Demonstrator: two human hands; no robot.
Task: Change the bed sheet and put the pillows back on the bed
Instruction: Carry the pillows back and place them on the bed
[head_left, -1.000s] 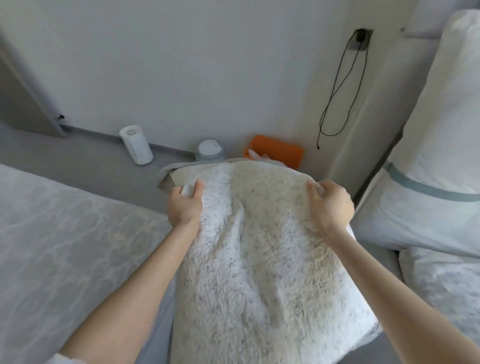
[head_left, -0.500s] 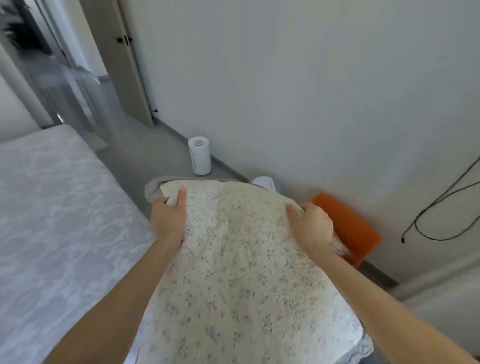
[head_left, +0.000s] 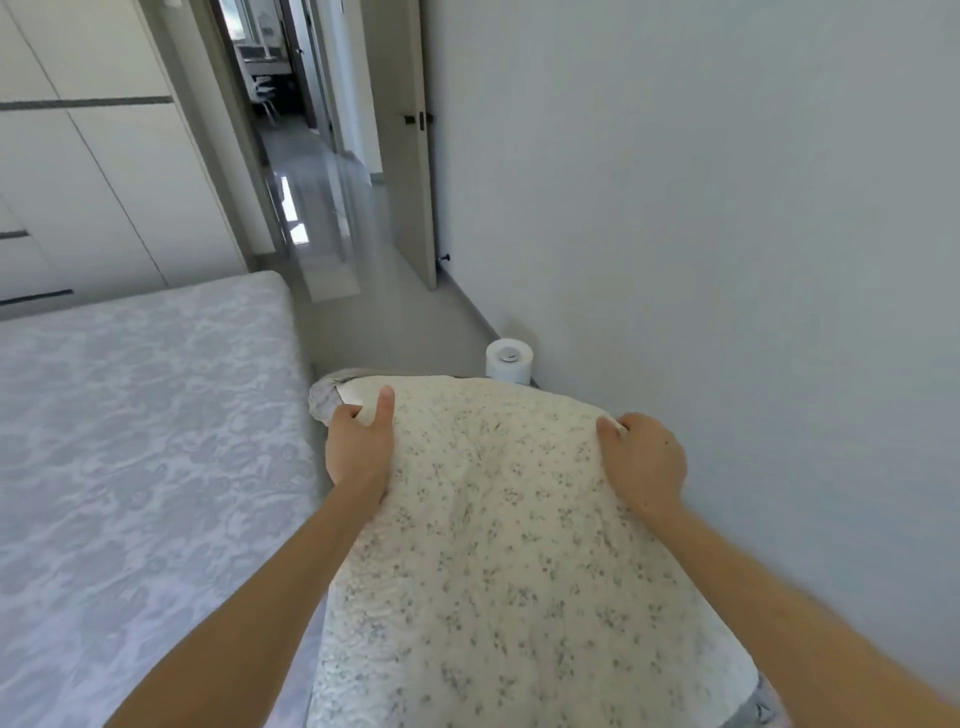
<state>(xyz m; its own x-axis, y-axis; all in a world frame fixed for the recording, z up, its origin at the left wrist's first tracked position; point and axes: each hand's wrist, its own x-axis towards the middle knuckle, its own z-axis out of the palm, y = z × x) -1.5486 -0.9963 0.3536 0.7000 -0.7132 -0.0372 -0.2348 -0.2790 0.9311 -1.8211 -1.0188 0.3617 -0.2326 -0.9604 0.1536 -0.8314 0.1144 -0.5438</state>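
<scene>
From the head camera, both hands hold a cream, flower-speckled pillow (head_left: 498, 545) out in front of the body, clear of the bed. The left hand (head_left: 358, 452) grips its far left corner, with the thumb laid flat on top and the fingers (head_left: 349, 413) curled over the edge. The right hand (head_left: 644, 462) clenches the far right corner, its fingers wrapped round the rim. The bed (head_left: 130, 441) lies just left of the left fingers, and its patterned surface carries no pillows in this view. Beyond the fingertips a white canister (head_left: 509, 359) stands on the floor (head_left: 395, 317) against the wall (head_left: 727, 234), and further off is an open door (head_left: 410, 145).

This looks like the pillow-carrying step. Whether a fresh sheet is already on the bed cannot be told. The next move probably calls for swinging the pillow left over the bed while both corners stay gripped.
</scene>
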